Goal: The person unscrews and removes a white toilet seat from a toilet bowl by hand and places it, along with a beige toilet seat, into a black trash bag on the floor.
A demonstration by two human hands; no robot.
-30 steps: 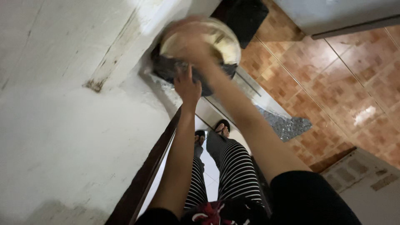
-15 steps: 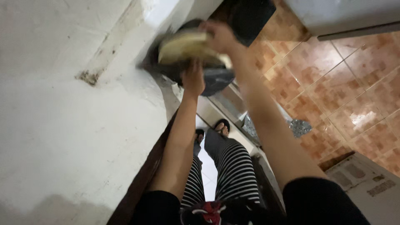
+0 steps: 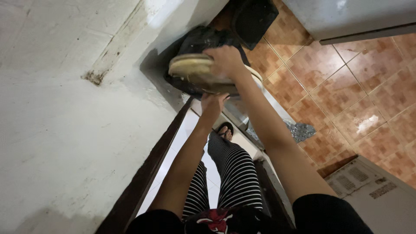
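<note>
My right hand (image 3: 225, 60) grips the far rim of a round cream-coloured dish (image 3: 193, 71), which is tilted on its side over a black plastic bag (image 3: 203, 39). My left hand (image 3: 213, 104) is just below the dish with its fingertips up against the underside; its grip is hidden by the dish. The bag sits on the floor in the corner beside the white wall (image 3: 65, 130).
A dark flat object (image 3: 253, 17) lies behind the bag on brown floor tiles (image 3: 338, 86). A metal door sill (image 3: 242, 117) and a dark door frame (image 3: 147, 173) run below my arms. A white appliance (image 3: 372, 190) stands at lower right. My striped trouser legs and sandals are beneath.
The dish has tipped from face-up onto its edge and dropped lower over the bag. My left hand has moved down from the bag to under the dish.
</note>
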